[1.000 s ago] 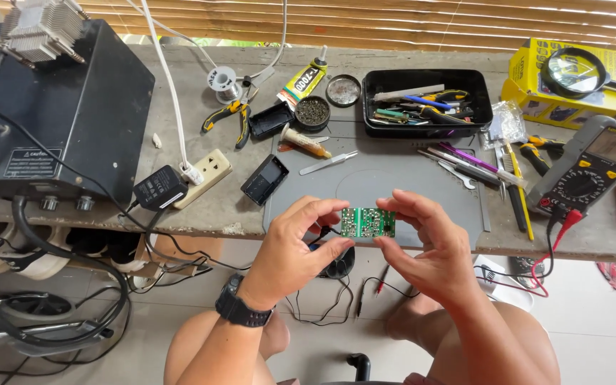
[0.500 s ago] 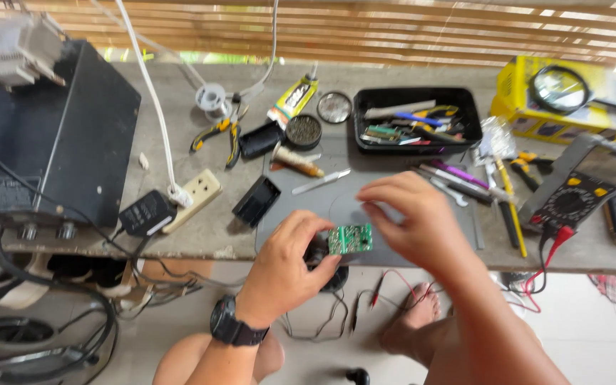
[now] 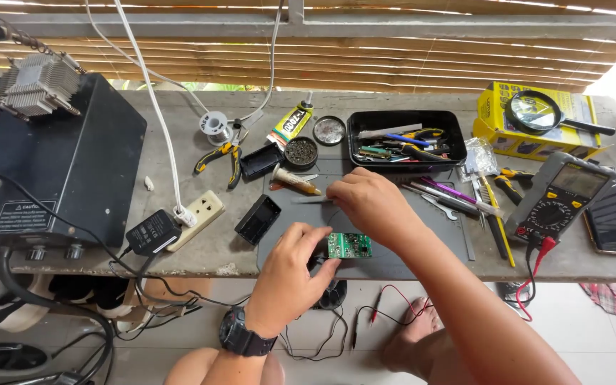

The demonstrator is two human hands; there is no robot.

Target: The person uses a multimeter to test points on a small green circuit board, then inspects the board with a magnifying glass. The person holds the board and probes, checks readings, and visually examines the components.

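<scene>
Centrally, a small green circuit board [image 3: 349, 245] is being held by its left edge between the thumb and fingers of the left hand [image 3: 295, 265], just above the near edge of a grey work mat [image 3: 422, 235] on the concrete bench [image 3: 180, 142]. Meanwhile the right hand [image 3: 372, 205] is reaching away from the board, fingers closing around the silver tweezers [image 3: 314, 199] lying on the mat, though whether they are gripped yet I cannot tell. Judging from this, the step in hand is fetching a tool; bringing its tips to the board would call for a steady left hand, with a glue tube [image 3: 296, 182], black tool tray [image 3: 406, 139] and multimeter [image 3: 556, 203] lying beyond
</scene>
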